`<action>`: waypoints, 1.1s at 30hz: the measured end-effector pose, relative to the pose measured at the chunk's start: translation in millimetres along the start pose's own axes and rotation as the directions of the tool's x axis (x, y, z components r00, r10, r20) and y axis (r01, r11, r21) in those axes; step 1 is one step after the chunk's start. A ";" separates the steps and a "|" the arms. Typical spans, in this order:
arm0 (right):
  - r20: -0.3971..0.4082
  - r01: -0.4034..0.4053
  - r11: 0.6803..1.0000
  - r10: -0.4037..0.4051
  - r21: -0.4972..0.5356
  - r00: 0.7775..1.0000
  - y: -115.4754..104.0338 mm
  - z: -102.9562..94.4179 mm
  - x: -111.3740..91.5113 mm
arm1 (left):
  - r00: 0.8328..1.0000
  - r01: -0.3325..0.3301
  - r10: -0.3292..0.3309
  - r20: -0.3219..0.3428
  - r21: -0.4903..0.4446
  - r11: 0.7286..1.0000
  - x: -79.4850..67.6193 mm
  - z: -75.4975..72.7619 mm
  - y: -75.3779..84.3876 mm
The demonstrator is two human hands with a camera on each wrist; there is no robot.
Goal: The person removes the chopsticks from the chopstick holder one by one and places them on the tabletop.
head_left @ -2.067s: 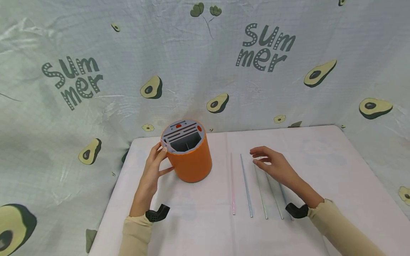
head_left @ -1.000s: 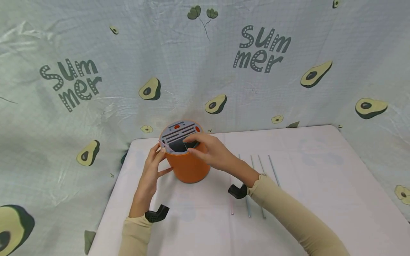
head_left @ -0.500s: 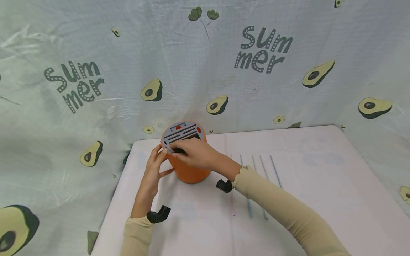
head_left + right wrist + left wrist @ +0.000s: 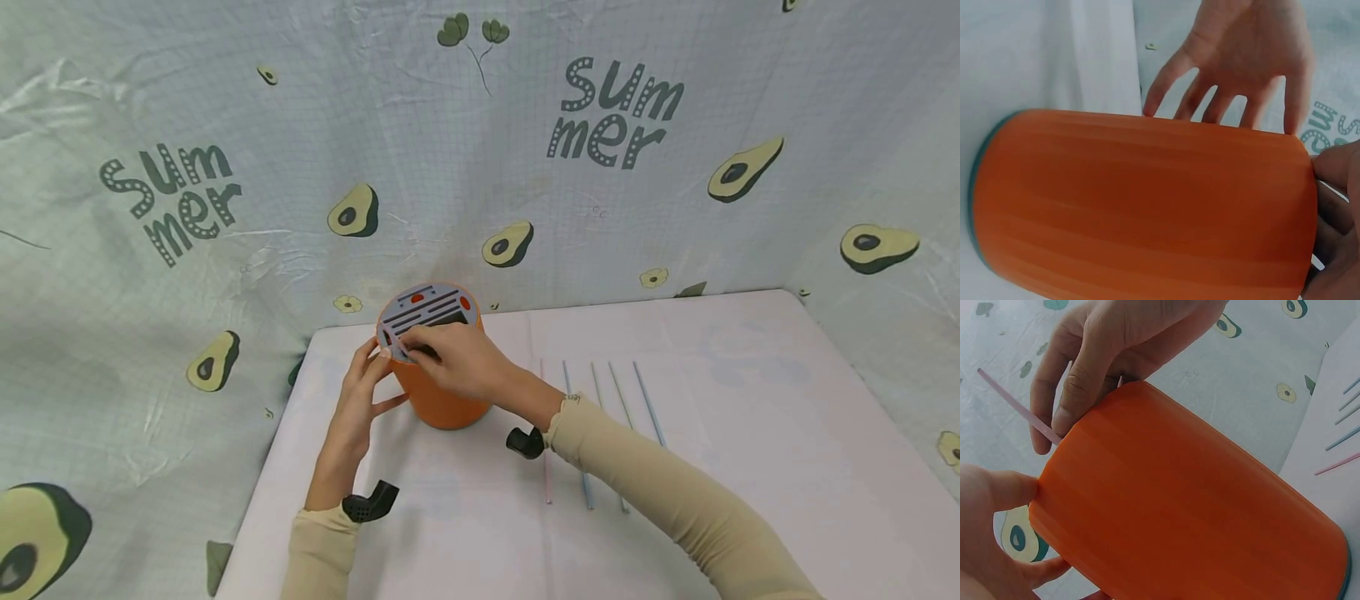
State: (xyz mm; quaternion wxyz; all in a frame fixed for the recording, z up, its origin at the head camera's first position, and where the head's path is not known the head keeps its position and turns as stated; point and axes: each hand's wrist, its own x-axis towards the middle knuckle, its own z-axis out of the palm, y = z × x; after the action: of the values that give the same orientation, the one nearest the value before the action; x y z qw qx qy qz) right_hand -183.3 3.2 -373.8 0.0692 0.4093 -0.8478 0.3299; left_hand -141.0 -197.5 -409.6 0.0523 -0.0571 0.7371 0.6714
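An orange cylindrical holder (image 4: 444, 392) with a grey slotted top, much like a knife block, stands upright at the back of the table. My left hand (image 4: 352, 408) steadies its left side, spread fingertips against the wall and rim. In the right wrist view, that hand's fingers (image 4: 1222, 103) look fairly straight. My right hand (image 4: 457, 358) reaches over the holder's top with bent fingers. In the left wrist view, a thin pink stick (image 4: 1013, 403) slants out past the rim, between my right thumb and a finger, which appear to pinch it. The stick's lower end is hidden.
Several thin sticks lie in a row right of the holder: a pink one (image 4: 546, 479), blue ones such as a blue stick (image 4: 648, 404), and greenish ones. My right forearm crosses over them. A printed cloth backdrop (image 4: 450, 167) rises behind the table.
My right hand has come left from above the loose sticks to the holder's top and stays there over the last half second. The left hand has kept its place.
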 end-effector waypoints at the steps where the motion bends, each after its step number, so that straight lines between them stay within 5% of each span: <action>1: -0.004 -0.004 1.000 0.004 0.009 1.000 -0.6 -0.9 -0.1 | 1.000 0.000 0.000 0.001 0.000 1.000 0.0 0.0 0.1; 9: -0.020 -0.009 0.997 0.011 0.083 1.000 -0.4 -3.9 1.5 | 1.000 0.004 -0.004 -0.002 0.003 1.000 0.2 0.5 1.0; 19: -0.189 0.065 0.974 -0.023 0.217 0.982 -3.2 -14.5 -0.8 | 1.000 0.007 -0.007 -0.012 0.005 1.000 -0.8 1.4 0.9; 26: -0.367 0.141 0.937 -0.015 0.320 0.930 -4.6 -26.3 -1.5 | 1.000 0.007 -0.007 -0.015 0.009 1.000 -1.2 1.2 1.1; 33: -0.526 0.252 0.906 -0.039 0.339 0.849 -3.7 -46.0 -0.6 | 0.999 0.025 -0.025 -0.024 0.014 1.000 0.1 1.9 0.9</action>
State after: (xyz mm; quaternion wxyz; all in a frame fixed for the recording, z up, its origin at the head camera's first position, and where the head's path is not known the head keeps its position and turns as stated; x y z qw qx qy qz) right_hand -187.2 30.2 -336.6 0.2311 0.3777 -0.6805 0.5838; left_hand -141.2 -195.6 -408.9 0.0522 -0.0739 0.7418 0.6645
